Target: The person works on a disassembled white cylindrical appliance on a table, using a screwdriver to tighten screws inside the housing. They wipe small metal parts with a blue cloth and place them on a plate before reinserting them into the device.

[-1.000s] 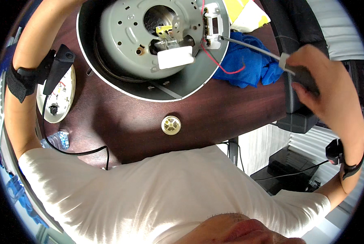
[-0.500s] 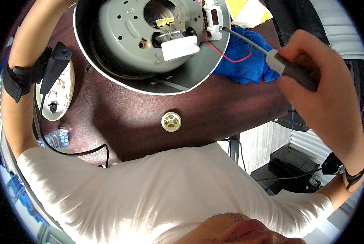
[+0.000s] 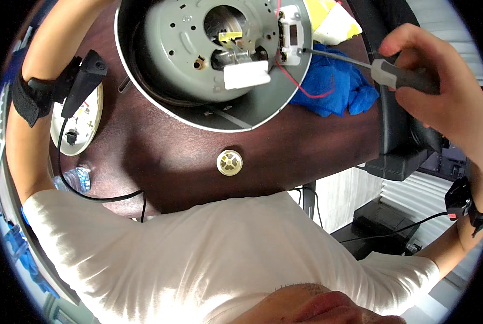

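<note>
My right hand [image 3: 446, 92] is closed on a screwdriver [image 3: 384, 73] with a grey handle. Its thin shaft points left, and the tip meets the lower right corner of a white plastic part [image 3: 301, 47] inside a round metal appliance housing [image 3: 195, 83], perhaps a rice cooker with its underside exposed. A red wire [image 3: 298, 83] loops from that part over the rim. Near the round opening in the grey base sits a white block [image 3: 247, 75]. My left forearm [image 3: 52, 59] reaches past the upper edge beside the housing; the left hand is out of view.
On the brown table [image 3: 284, 151] lies a small cream round cap [image 3: 229, 162]. A blue cloth [image 3: 336, 81] and yellow-white packet [image 3: 333, 24] lie right of the housing. Left are a cream oval cover [image 3: 87, 121] with wiring and a clear plastic item [image 3: 76, 178].
The housing and table sit slightly farther right and lower in the picture. My right hand has shifted right and up with the screwdriver, whose tip stays at the white part.
</note>
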`<state>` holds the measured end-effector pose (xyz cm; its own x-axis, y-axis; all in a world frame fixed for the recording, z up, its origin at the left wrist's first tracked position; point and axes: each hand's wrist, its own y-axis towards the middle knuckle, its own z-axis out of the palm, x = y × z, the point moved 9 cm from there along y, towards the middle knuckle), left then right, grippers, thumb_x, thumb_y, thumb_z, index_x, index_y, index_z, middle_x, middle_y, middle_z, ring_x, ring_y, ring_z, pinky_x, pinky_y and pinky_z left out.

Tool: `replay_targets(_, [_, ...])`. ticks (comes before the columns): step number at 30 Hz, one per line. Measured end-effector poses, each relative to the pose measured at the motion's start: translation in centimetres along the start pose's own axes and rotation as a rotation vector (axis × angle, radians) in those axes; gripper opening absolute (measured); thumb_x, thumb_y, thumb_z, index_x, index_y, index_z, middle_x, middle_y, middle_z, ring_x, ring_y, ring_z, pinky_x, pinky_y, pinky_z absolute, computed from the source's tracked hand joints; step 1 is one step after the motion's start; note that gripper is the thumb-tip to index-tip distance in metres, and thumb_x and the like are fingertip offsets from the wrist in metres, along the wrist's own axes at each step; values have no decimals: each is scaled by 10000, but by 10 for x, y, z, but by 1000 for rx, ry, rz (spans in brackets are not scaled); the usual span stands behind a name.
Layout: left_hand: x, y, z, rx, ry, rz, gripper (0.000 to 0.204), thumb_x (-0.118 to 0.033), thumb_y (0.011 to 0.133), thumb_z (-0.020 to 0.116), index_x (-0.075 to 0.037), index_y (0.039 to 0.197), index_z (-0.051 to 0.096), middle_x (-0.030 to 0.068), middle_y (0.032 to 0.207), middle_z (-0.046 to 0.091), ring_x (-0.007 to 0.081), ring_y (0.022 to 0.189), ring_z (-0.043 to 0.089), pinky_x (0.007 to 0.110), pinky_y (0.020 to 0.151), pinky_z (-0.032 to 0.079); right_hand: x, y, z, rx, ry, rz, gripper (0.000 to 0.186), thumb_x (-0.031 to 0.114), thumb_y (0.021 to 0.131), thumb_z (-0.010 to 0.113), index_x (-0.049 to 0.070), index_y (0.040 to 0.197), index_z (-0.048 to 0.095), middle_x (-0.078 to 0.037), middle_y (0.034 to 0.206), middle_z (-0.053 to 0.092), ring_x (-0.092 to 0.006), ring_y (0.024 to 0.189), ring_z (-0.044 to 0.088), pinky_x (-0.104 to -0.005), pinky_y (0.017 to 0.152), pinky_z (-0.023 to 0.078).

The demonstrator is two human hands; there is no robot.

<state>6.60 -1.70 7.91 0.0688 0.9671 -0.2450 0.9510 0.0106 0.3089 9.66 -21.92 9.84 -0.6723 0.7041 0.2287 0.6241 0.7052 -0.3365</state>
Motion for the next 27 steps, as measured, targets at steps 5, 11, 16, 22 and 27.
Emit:
replay_targets(5, [3, -1, 4, 19, -37, -34, 325, -224, 982, 486, -19, 1180, 643, 176, 1053, 690, 281, 975, 661, 357, 921, 491, 22, -14, -5, -112, -379, -482, 366, -79, 706, 652, 5, 1054, 577, -130, 961, 612, -251, 848, 643, -315, 737, 497])
replay_targets(11, [1, -1, 5, 27, -85, 1, 327, -228, 995, 467, -33, 1192, 642, 159, 1068, 691, 263, 966, 663, 347, 923, 488, 11, -23, 0, -99, -514, -396, 409, -27, 697, 689, -8, 1094, 589, -152, 932, 590, -322, 804, 616, -354, 703, 490])
replay_targets(16, [-1, 5, 9, 144, -200, 16, 320, -225, 1001, 460, -49, 1188, 650, 141, 1051, 697, 240, 951, 663, 347, 922, 486, 6, -25, 7, -85, -877, -432, 465, -20, 708, 682, 26, 1163, 603, -128, 913, 566, -288, 766, 596, -364, 659, 484])
replay_targets(22, [-3, 6, 12, 129, -154, 56, 315, -216, 1004, 456, -46, 1184, 650, 135, 1030, 701, 233, 937, 662, 345, 910, 486, 8, -32, 8, -154, -896, -590, 513, -6, 676, 699, 72, 1177, 623, -93, 928, 587, -251, 763, 591, -345, 639, 489])
replay_targets(27, [-6, 8, 13, 139, -198, 111, 308, -210, 1004, 461, -33, 1167, 652, 132, 1007, 702, 224, 909, 659, 334, 891, 489, 9, -30, 6, -219, -958, -704, 507, 15, 655, 704, 111, 1151, 660, -62, 938, 598, -232, 765, 578, -329, 635, 488])
